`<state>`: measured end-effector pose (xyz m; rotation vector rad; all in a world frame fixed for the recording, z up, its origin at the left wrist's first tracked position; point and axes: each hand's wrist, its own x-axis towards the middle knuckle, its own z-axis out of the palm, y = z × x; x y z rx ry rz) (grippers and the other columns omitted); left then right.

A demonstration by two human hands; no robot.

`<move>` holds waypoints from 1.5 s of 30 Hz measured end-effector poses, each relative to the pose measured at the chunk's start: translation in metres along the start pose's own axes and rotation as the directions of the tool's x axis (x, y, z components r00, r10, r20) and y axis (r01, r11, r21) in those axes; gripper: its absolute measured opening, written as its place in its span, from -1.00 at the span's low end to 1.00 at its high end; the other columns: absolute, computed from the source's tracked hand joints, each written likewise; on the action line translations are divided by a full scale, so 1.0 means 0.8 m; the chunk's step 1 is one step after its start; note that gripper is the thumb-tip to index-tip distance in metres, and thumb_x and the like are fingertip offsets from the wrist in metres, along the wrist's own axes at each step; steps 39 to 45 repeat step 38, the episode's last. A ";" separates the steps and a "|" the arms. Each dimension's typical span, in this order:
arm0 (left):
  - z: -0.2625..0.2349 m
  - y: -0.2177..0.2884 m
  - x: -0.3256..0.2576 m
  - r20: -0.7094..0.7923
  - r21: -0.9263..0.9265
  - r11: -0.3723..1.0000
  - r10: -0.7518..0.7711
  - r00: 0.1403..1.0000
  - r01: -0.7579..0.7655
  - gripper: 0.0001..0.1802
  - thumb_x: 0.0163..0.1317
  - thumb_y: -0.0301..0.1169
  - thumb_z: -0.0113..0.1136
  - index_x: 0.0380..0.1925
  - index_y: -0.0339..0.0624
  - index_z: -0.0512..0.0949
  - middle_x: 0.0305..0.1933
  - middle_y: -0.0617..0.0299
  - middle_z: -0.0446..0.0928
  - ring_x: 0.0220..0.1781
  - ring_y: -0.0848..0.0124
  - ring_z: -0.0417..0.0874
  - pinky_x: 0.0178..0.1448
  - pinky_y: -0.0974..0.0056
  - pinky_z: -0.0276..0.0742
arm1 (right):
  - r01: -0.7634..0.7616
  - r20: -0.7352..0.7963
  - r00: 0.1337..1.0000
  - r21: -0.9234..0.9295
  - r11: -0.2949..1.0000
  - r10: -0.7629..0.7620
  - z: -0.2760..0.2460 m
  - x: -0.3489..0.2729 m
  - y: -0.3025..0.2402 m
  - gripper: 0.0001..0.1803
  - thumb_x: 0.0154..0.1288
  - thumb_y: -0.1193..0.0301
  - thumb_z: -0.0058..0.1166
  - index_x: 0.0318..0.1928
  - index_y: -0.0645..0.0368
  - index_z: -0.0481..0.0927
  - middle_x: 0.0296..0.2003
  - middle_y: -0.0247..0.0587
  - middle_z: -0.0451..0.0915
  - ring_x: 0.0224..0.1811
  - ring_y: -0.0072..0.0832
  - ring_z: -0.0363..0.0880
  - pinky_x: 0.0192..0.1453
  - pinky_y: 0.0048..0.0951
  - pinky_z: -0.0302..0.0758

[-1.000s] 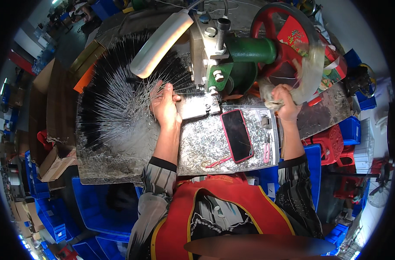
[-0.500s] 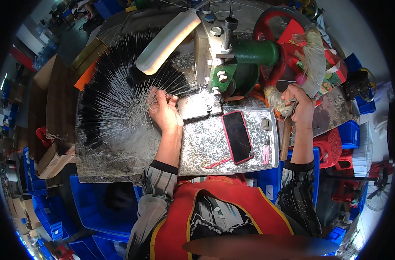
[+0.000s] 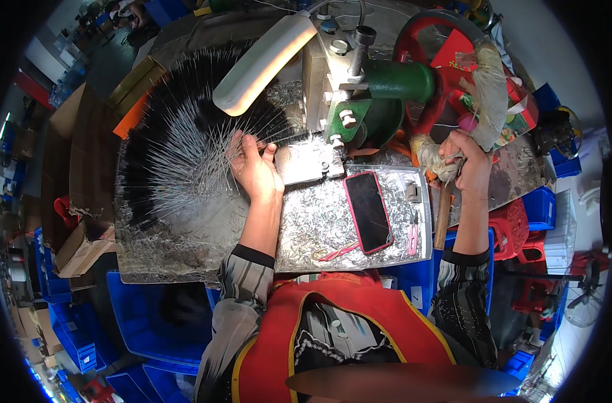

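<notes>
Left hand: the left hand (image 3: 253, 168) lies palm down with fingers spread, resting on the fan of thin metal wires (image 3: 178, 161), just left of the small metal plate (image 3: 307, 161) at the foot of the press.
Right hand: the right hand (image 3: 468, 160) is closed around the cloth-wrapped lever handle (image 3: 435, 156), below the red handwheel (image 3: 447, 74).
Wires: they spread outward to the left across the surface (image 3: 151, 255), dark at the outer ends, under and beside the left hand, well apart from the right hand.
Press: the green press body (image 3: 386, 87) stands between the two hands, toward the top.
Tray: a metal tray (image 3: 333, 228) full of shiny offcuts sits in front of the person, between the forearms.
Phone: a dark phone in a red case (image 3: 368, 211) lies on the tray.
Lamp: a long white lamp (image 3: 262, 64) hangs over the wires.
</notes>
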<state>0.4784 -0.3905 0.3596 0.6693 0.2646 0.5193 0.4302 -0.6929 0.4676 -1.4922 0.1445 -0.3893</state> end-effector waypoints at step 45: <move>-0.078 0.087 -0.049 0.186 0.387 0.859 -0.430 0.884 0.336 -0.57 0.14 -0.54 0.04 0.01 -0.47 0.24 -0.08 -0.04 0.37 -0.14 0.25 0.48 -0.01 0.27 0.47 | 0.500 -0.090 0.866 0.152 0.853 -0.492 0.028 -0.005 0.086 -0.96 0.09 0.59 -0.04 -0.48 0.31 0.41 -0.60 -0.23 0.42 -0.49 -0.46 0.41 -0.16 -0.35 0.38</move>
